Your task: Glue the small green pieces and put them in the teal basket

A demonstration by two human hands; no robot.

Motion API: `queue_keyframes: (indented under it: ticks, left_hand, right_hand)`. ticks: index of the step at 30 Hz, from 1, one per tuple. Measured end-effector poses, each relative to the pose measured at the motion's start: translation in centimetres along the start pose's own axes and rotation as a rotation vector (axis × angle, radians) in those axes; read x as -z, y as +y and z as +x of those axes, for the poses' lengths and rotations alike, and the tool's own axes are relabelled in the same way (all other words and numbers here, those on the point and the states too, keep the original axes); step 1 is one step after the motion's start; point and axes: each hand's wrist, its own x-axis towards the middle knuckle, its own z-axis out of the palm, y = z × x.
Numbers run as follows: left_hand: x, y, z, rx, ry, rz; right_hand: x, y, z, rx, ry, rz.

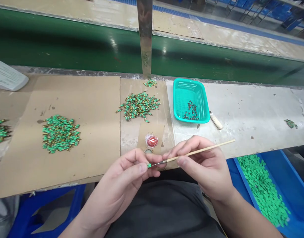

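Observation:
Between thumb and fingers, my left hand (128,175) pinches a small green piece (149,165), too small to make out in detail. My right hand (203,165) grips a thin paintbrush (201,150) with a pale wooden handle. The dark brush tip points left, at or very close to the green piece. Just beyond the hands, a round pool of red paint (152,141) sits on a scrap of cardboard (158,130). A heap of small green and gold pieces (139,105) lies farther back on the table.
A turquoise basket (177,114) holding small dark pieces stands back right, beside a pale-handled tool (216,120). Another green-gold heap (60,134) lies on cardboard (97,115) to the left. A blue bin (288,175) with green pieces is low right. A metal post (145,39) rises behind.

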Motion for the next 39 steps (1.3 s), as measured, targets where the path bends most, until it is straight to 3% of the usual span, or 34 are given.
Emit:
queue_keyframes:
  ticks: [10, 21, 32, 39]
  left_hand:
    - [-1.1, 0.4, -0.1, -0.030, 0.028, 0.027]
    - [-0.8, 0.2, -0.1, -0.083, 0.086, 0.110]
    - [-0.4, 0.1, -0.6, -0.059, 0.032, 0.084]
    - [0.0, 0.1, -0.8, -0.073, 0.033, 0.102]
  right_hand:
    - [-0.2, -0.3, -0.6, 0.012, -0.015, -0.058]
    - [-0.6, -1.5, -0.3, 0.070, -0.054, -0.213]
    - [-0.9, -1.6, -0.7, 0.046, -0.030, -0.116]
    - [-1.1, -1.7, -0.7, 0.063, -0.040, -0.176]
